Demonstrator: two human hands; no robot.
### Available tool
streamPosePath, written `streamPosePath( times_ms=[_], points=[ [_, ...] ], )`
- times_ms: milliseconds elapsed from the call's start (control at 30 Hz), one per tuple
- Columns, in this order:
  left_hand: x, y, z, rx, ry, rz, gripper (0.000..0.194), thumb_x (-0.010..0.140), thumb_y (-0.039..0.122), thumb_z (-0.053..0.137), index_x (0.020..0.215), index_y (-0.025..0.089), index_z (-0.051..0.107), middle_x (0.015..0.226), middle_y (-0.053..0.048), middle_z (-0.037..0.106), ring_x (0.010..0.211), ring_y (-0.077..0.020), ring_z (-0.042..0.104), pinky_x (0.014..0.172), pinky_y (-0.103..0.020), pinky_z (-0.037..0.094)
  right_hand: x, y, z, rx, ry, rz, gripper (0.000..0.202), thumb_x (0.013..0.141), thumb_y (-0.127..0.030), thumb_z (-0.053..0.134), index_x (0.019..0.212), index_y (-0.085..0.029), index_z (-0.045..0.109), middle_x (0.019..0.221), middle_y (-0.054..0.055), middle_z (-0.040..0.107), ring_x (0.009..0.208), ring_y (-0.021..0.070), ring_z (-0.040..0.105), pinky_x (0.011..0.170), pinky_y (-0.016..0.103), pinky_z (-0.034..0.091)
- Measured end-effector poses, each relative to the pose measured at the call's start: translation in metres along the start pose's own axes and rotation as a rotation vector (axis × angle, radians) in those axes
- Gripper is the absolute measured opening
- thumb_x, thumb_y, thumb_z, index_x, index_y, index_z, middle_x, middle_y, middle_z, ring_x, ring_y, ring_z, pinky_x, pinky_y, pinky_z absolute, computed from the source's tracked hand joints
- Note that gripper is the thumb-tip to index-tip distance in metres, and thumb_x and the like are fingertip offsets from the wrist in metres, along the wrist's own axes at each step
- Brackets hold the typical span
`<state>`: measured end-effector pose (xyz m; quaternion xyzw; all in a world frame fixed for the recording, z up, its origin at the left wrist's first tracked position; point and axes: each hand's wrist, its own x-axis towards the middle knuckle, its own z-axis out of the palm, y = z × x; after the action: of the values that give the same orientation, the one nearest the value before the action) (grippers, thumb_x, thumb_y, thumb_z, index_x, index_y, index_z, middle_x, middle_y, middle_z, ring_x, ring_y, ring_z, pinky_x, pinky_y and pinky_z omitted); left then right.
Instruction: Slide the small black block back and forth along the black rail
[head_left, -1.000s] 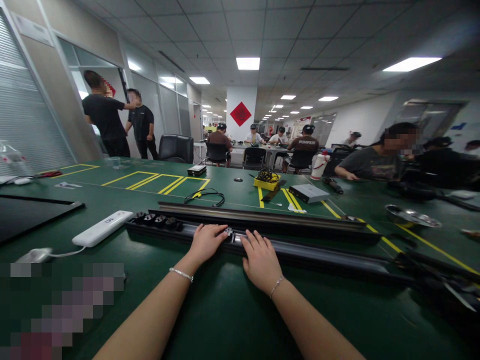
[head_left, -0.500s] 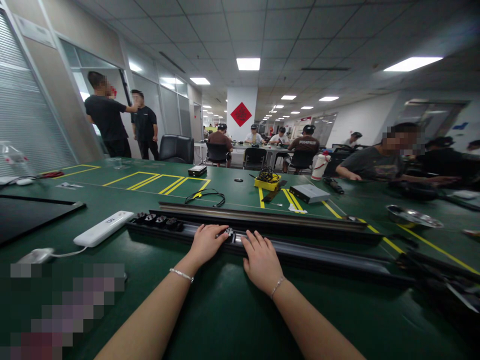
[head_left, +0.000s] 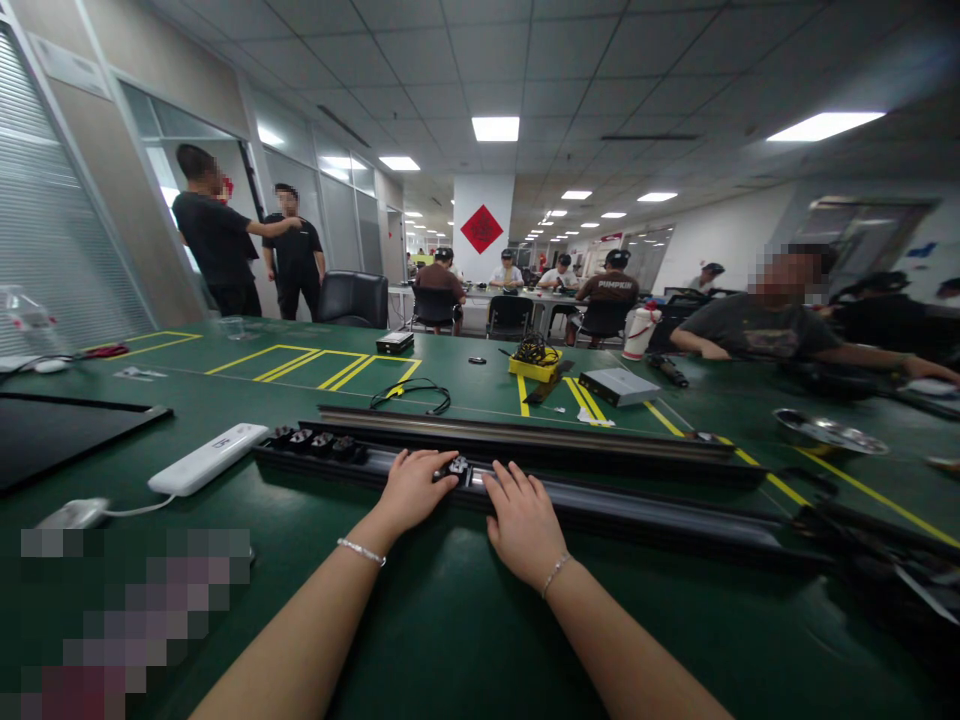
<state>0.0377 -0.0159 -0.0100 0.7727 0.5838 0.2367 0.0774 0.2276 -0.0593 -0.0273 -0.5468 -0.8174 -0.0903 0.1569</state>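
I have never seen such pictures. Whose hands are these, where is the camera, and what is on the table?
No machine: these are a person's bare left hand and right hand, filmed from a camera on that person's head. Both rest on a long black rail, near a small metallic part; whether it is gripped is unclear. Dark pieces sit at the rail's left end. Behind it, on the green table, lie a second rail and a yellow box with black cables.
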Motion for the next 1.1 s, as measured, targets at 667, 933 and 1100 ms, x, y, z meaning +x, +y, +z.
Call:
streamPosePath(
  times_ms=[667, 933, 1100],
  points=[
    [0.0012, 0.0017, 0.0020, 0.007, 0.018, -0.044, 0.038, 0.080, 0.041, 0.051, 0.117, 0.035, 0.053, 0.118, -0.001, 0.061, 0.117, -0.0174, 0.047, 0.106, -0.046, 0.016, 0.0003, -0.0005, -0.0020, -0.009, -0.019, 0.007, 0.053, 0.080, -0.029, 0.047, 0.133, -0.023, 0.040, 0.143, 0.005, 0.031, 0.131, 0.0239, 0.023, 0.104, 0.041, 0.017],
    [-0.0015, 0.0050, 0.0007, -0.013, 0.059, -0.013, 0.040, 0.079, 0.036, 0.051, 0.119, 0.029, 0.052, 0.114, -0.001, 0.063, 0.112, -0.0180, 0.050, 0.103, -0.039, 0.027, -0.0002, -0.0012, -0.0023, -0.005, -0.006, 0.005, 0.054, 0.081, -0.029, 0.047, 0.134, -0.025, 0.038, 0.143, 0.005, 0.032, 0.131, 0.0245, 0.024, 0.104, 0.041, 0.018],
    [-0.0012, 0.0049, -0.0014, -0.032, 0.059, 0.014, 0.036, 0.078, 0.036, 0.052, 0.113, 0.028, 0.056, 0.115, -0.001, 0.062, 0.111, -0.0183, 0.051, 0.098, -0.035, 0.035, 0.0002, -0.0015, -0.0035, -0.006, -0.026, 0.004, 0.055, 0.081, -0.028, 0.048, 0.134, -0.032, 0.037, 0.144, 0.003, 0.031, 0.131, 0.0248, 0.024, 0.103, 0.043, 0.018]
  ],
)
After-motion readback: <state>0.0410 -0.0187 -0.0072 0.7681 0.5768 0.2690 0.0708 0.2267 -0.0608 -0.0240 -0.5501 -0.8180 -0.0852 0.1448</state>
